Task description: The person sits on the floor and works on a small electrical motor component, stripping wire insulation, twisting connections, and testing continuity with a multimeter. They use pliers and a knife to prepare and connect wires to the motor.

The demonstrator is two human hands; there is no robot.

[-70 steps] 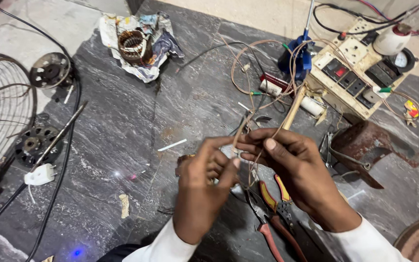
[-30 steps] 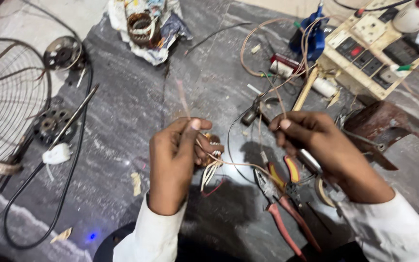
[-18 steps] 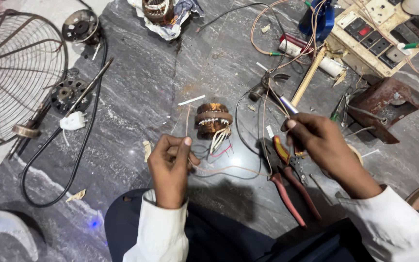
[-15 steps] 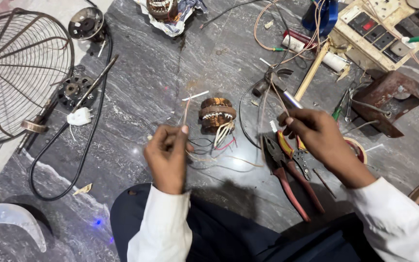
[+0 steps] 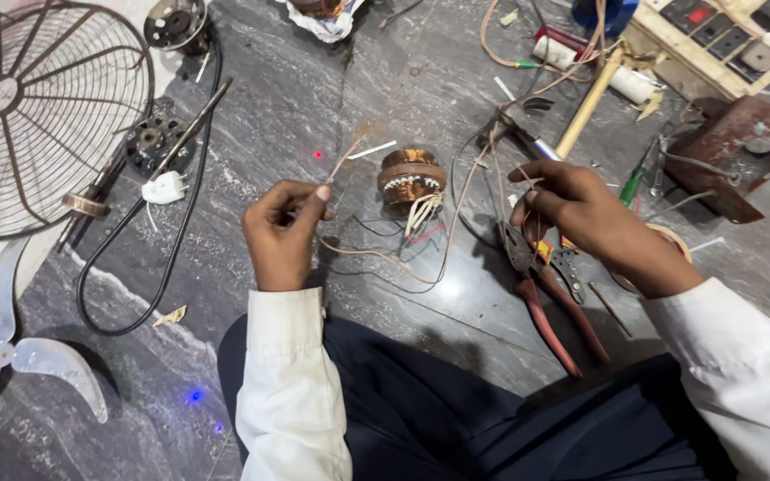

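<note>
A copper-wound motor coil [image 5: 410,177] stands on the dark stone floor between my hands, with loose leads trailing from it. My left hand [image 5: 282,230] pinches a thin pale wire [image 5: 376,256] that loops along the floor toward the right. My right hand [image 5: 581,214] is closed on the other wire strands, just above red-handled pliers [image 5: 550,307] lying on the floor. Both hands sit a little nearer to me than the coil and do not touch it.
A wire fan guard [image 5: 37,107] lies at the far left, with a fan blade [image 5: 20,361] below it and a black cord with a white plug [image 5: 164,189] beside it. A wooden switchboard [image 5: 715,44], a rusty metal part [image 5: 733,151] and tangled wires crowd the upper right.
My hands were together over the coil, then drew apart. The coil now stands on the floor, and each hand holds wire on its own side.
</note>
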